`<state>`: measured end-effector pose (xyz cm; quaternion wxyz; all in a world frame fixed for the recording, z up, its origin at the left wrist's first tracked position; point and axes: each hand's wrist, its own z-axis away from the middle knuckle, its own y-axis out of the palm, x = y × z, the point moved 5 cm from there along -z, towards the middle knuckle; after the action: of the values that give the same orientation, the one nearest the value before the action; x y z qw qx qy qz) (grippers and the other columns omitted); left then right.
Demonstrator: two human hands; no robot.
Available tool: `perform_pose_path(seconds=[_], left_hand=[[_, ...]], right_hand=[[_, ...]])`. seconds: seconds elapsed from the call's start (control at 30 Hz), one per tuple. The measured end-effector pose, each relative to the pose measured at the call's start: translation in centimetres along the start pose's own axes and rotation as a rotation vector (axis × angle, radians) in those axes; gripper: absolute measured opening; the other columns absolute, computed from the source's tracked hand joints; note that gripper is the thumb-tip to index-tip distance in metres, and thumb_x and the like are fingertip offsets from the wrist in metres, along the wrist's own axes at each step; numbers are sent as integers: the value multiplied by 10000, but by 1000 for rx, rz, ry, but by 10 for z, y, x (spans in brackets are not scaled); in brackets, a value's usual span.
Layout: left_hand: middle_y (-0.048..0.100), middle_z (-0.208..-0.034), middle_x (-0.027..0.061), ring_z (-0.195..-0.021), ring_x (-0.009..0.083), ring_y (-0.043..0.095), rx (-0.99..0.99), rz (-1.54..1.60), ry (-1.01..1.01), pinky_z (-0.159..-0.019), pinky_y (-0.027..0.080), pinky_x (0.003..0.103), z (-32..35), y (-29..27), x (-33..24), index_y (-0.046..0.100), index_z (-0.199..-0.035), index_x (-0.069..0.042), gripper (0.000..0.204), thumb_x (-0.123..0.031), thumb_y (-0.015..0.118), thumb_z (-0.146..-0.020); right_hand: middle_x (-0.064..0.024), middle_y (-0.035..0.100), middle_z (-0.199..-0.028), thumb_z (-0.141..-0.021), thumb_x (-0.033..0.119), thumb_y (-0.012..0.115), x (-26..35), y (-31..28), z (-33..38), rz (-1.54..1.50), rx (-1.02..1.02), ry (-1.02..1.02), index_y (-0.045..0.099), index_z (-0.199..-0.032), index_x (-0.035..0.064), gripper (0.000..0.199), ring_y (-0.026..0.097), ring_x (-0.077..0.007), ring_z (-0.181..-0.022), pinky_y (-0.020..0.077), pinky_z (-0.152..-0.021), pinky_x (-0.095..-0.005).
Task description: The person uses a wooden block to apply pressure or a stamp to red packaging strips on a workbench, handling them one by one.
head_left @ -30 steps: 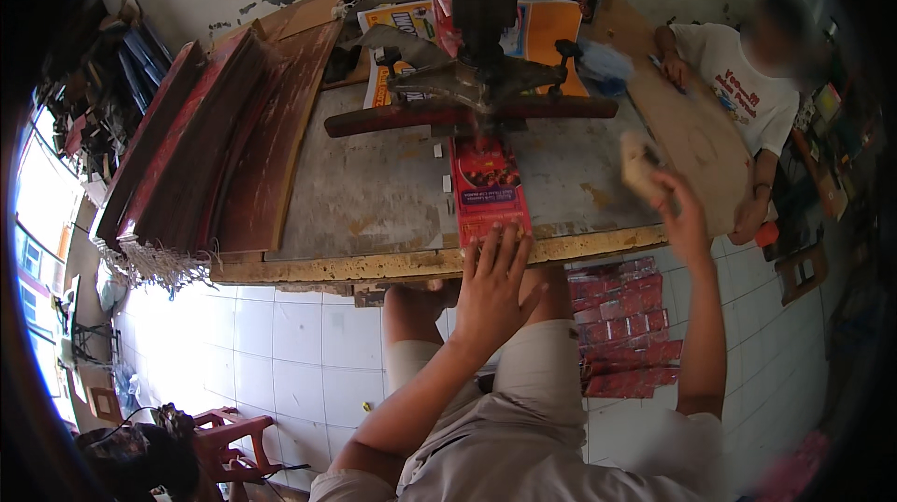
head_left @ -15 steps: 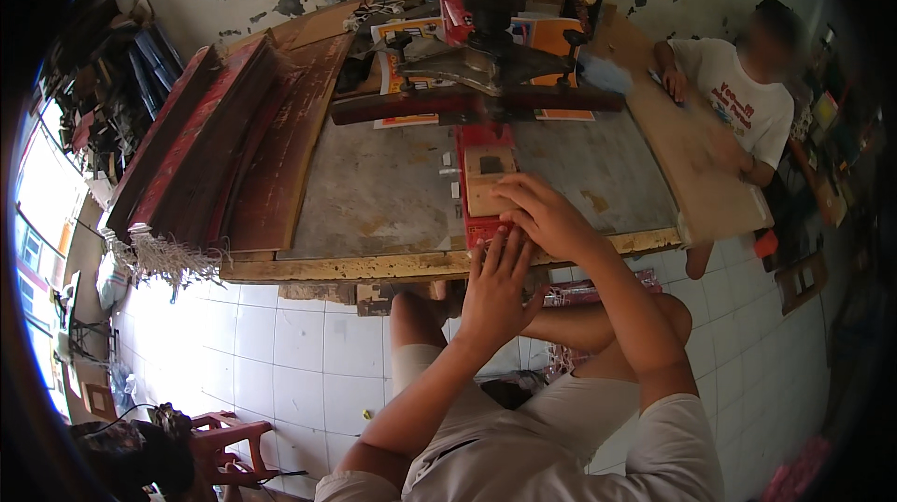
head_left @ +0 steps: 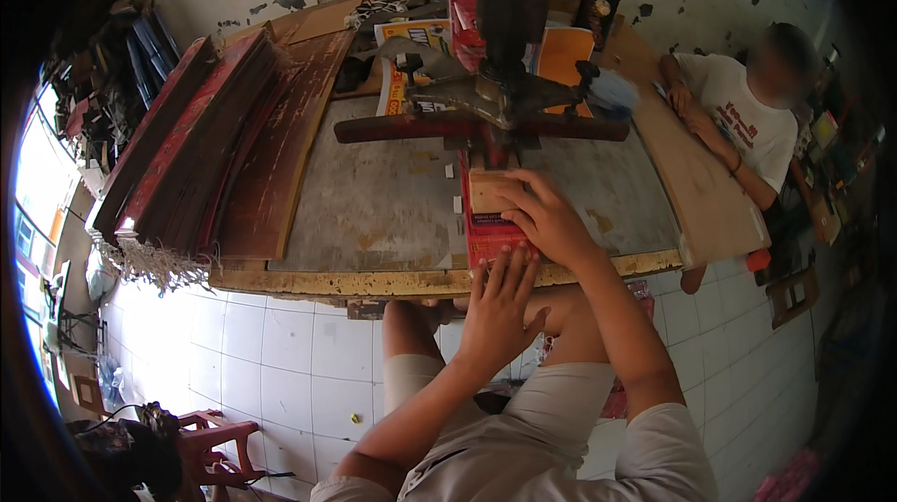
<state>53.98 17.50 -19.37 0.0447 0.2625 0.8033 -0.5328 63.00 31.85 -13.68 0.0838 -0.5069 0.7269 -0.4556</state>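
Since a second ago the right hand (head_left: 547, 222) has come in from the table's right edge, where it held a small wooden block in the air, and now presses that block (head_left: 489, 192) down onto the red tray (head_left: 486, 231) in front of the machine (head_left: 495, 82). Its fingers curl over the block's near right corner, thumb toward the person, pinching the block flat against the tray. Left hand (head_left: 500, 311) stays at the near table edge, fingers spread and straight, fingertips touching the tray's near end. Block lies on the tray just below the machine's dark crossbar (head_left: 392, 128), at the middle of the grey table (head_left: 374, 212). Further left, long red-brown boards (head_left: 215, 147) lean stacked along the table's left side. At the far right another person (head_left: 738, 119) in a white shirt sits with both hands on a pale plank (head_left: 701, 194). White floor tiles (head_left: 280, 362) show below
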Motion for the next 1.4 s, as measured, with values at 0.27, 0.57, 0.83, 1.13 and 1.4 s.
perform_pose_path(seconds=[0.27,0.57,0.83,1.13,1.4], left_hand=[[492,-1666,214,-1572,409,425,-19,20,-14,-1298,289,617,-1,-1,0,497,-1637,-44,814,-467,746,-988],[490,-1667,211,-1589,400,408,-3,-18,1,-1301,287,610,0,0,-1,498,-1636,-45,821,-482,741,-985],[491,-1677,191,-1598,395,407,-37,-43,65,-1317,285,598,-1,0,-1,513,-1628,-54,798,-445,758,-976],[668,-1504,54,-1463,302,574,-406,-45,29,-1204,379,542,100,-19,81,731,-1337,-196,530,-250,856,-826],[441,-1710,262,-1613,522,324,-554,-275,-142,-1320,107,729,110,10,153,470,-1587,-59,686,-381,666,-1013]], right_hand=[[-83,661,-1285,-870,97,887,-4,-2,-4,4,-57,16,755,-1224,66,380,664,-342,-1215,564,-1015,-471],[-87,677,-1267,-890,166,879,-3,-3,1,8,-141,25,745,-1209,57,363,683,-343,-1159,576,-982,-466],[-100,682,-1343,-920,151,855,-11,0,11,-51,-135,65,713,-1281,71,396,682,-373,-1204,573,-1011,-469],[-111,705,-1377,-996,198,837,-24,-101,115,-325,-55,353,711,-1297,58,355,695,-298,-1284,563,-1060,-414],[-177,725,-1355,-1070,179,756,-289,-248,197,390,-377,647,675,-1367,29,343,687,-340,-1267,534,-1081,-433]])
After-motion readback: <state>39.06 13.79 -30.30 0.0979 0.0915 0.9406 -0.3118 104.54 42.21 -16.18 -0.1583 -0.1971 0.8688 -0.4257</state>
